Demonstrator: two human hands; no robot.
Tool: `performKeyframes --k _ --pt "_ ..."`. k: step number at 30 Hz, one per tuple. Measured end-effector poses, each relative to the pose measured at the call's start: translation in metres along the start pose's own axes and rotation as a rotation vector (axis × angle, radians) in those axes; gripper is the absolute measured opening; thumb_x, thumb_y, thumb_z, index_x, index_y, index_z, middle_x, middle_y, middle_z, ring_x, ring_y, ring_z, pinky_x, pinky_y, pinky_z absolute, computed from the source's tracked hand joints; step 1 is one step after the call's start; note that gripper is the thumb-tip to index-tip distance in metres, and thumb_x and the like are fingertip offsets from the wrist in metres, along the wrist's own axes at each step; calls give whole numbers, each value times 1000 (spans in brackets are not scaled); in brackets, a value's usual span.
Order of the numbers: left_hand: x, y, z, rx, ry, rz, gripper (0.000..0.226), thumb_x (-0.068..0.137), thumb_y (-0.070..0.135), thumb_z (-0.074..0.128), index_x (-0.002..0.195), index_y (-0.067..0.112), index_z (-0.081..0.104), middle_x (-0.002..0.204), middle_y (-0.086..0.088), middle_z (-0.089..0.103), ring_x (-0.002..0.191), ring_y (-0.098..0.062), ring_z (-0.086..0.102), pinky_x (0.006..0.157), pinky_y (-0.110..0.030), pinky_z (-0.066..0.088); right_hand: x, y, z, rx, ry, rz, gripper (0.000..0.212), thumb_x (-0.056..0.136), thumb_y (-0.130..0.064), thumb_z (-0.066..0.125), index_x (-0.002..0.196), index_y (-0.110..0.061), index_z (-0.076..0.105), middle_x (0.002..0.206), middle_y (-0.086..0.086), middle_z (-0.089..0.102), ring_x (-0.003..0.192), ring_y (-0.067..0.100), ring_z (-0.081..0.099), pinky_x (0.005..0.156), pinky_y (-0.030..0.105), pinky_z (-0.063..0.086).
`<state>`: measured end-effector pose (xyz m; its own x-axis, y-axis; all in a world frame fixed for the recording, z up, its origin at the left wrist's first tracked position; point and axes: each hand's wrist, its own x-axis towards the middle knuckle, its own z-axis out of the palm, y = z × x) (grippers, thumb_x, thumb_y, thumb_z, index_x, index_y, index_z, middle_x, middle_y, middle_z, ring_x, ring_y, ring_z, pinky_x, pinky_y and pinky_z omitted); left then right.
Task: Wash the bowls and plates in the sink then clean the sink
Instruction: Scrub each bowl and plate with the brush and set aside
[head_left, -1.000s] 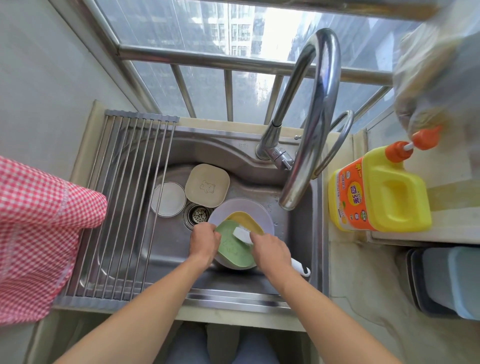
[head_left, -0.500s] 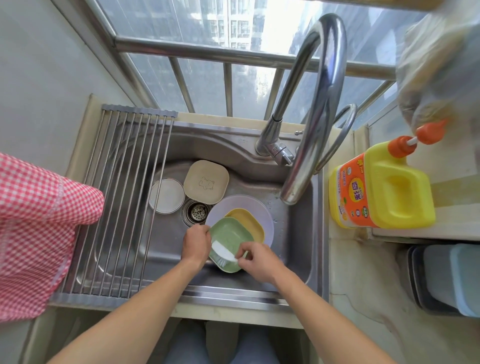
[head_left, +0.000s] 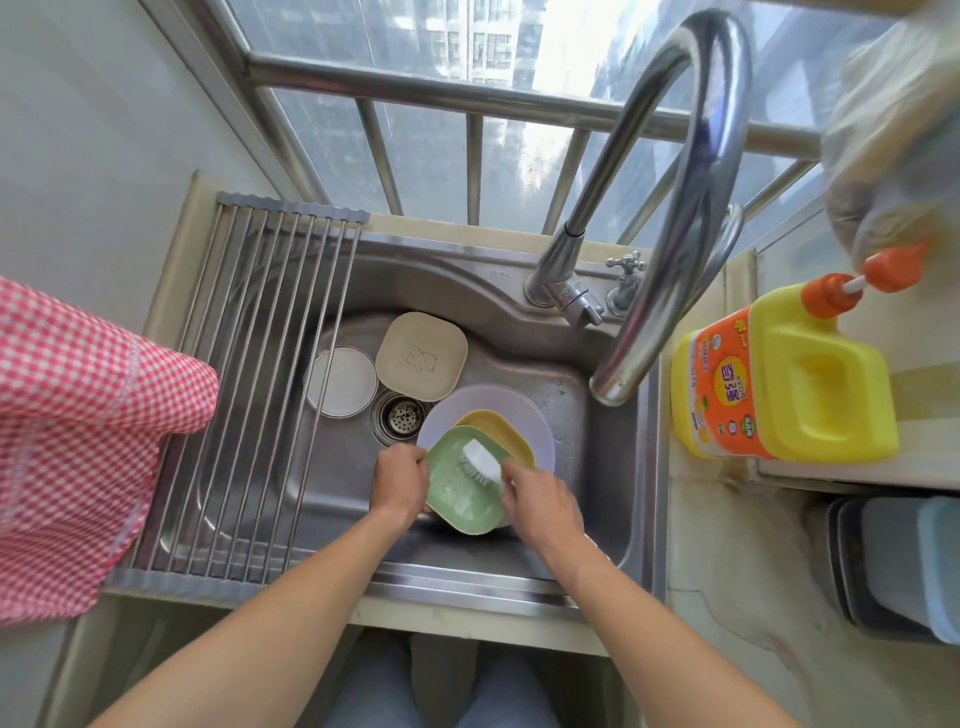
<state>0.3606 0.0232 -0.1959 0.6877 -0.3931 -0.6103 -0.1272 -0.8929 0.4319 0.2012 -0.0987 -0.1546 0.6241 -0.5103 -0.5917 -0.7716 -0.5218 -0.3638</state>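
Note:
A green square plate (head_left: 460, 491) is tilted up inside the steel sink (head_left: 597, 467). My left hand (head_left: 397, 480) grips its left edge. My right hand (head_left: 540, 499) holds a white dish brush (head_left: 480, 460) whose bristles press on the plate's upper part. Under the green plate lie a yellow square plate (head_left: 501, 431) and a lilac round plate (head_left: 535, 421). A beige square plate with a bear (head_left: 421, 358) and a small white round plate (head_left: 340, 382) lie further back by the drain (head_left: 402, 415).
A roll-up drying rack (head_left: 249, 389) covers the sink's left part, with a red checked cloth (head_left: 67, 441) at its left. The tall curved tap (head_left: 675, 208) hangs over the right side. A yellow-orange detergent bottle (head_left: 779, 379) stands on the right counter.
The brush has moved from the plate's lower middle up to its upper part. My left hand keeps the same grip on the plate's edge.

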Motion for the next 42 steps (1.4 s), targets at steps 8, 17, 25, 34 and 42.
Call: performKeyframes --k 8,17,25,34,42 --pt "-7 6 -5 -124 -30 -25 29 83 -2 46 69 -1 70 66 -22 67 40 -23 64 37 -34 54 6 2 -8 -77 -35 -33 5 97 -24 47 102 -23 48 91 12 64 83 41 58 65 38 42" --pt "-11 8 -5 -141 10 -56 32 87 -2 47 75 4 76 69 -17 69 45 -26 66 37 -31 54 6 -5 -7 -13 -62 -39 6 96 -24 48 101 -23 50 93 11 65 82 40 55 67 38 44" --pt "-9 3 -2 -137 25 -77 31 86 2 49 73 10 75 66 -13 69 45 -24 66 39 -37 56 8 -6 -9 -11 -156 -85 8 94 -28 50 102 -27 52 91 7 63 86 38 59 69 39 49" --pt "-15 10 -7 -163 13 -82 31 88 -1 49 76 7 77 71 -16 71 45 -20 66 39 -26 54 2 -6 -7 -17 -132 -81 9 93 -27 50 102 -25 51 90 9 64 82 39 57 68 39 51" --pt "-16 10 -12 -207 -113 -83 29 85 0 50 82 10 77 74 -12 73 53 -21 71 46 -37 60 1 -21 -3 16 -197 -67 16 94 -21 48 109 -25 52 93 10 62 87 38 59 70 38 47"
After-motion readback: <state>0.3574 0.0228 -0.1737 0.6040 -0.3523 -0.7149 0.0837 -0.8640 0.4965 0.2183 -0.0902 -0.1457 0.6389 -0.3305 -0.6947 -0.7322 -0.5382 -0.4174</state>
